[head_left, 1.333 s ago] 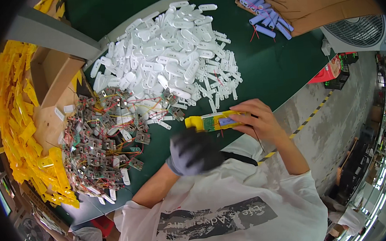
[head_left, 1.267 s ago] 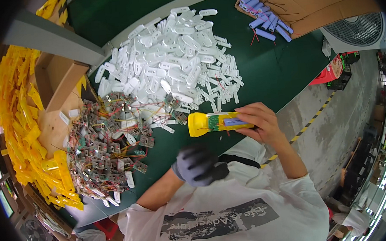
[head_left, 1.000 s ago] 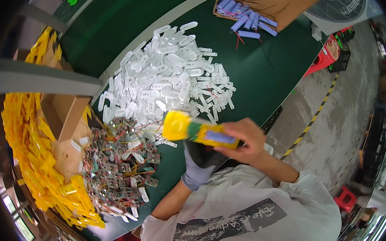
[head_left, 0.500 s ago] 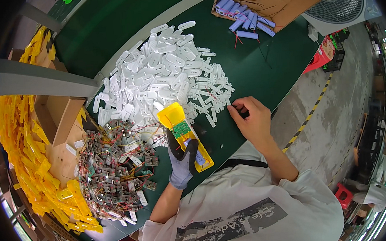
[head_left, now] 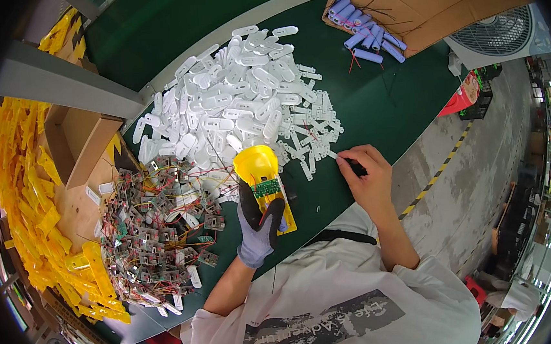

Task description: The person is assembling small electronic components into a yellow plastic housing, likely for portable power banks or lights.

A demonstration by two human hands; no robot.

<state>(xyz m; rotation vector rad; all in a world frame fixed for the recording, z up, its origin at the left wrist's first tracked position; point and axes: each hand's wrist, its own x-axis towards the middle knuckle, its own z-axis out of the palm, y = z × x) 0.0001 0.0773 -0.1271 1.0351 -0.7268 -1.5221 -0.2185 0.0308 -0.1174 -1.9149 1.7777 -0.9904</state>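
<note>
My left hand (head_left: pixel 257 228), in a grey glove with black on the fingers, grips a yellow plastic housing (head_left: pixel 257 164). Inside the housing sit a green circuit board (head_left: pixel 266 188) and a purple cylindrical battery cell (head_left: pixel 283 224), which my fingers partly cover. My bare right hand (head_left: pixel 370 177) is at the near right edge of a heap of small white plastic strips (head_left: pixel 314 127). Its thumb and forefinger are pinched together at the end of one white strip (head_left: pixel 332 154). Beyond the housing lies a large heap of white oval covers (head_left: pixel 231 98).
Left of my left hand is a tangle of wired circuit boards (head_left: pixel 158 239). Yellow housings (head_left: pixel 32 210) are piled at the far left. Purple battery cells (head_left: pixel 365 35) spill from a cardboard box (head_left: pixel 430 4) at the back right, near a fan (head_left: pixel 494 32).
The yellow housing has tilted more upright in my left hand, its hollow end now facing up. My right hand has stayed by the strips, thumb and forefinger now at one strip. The whole view has shifted slightly.
</note>
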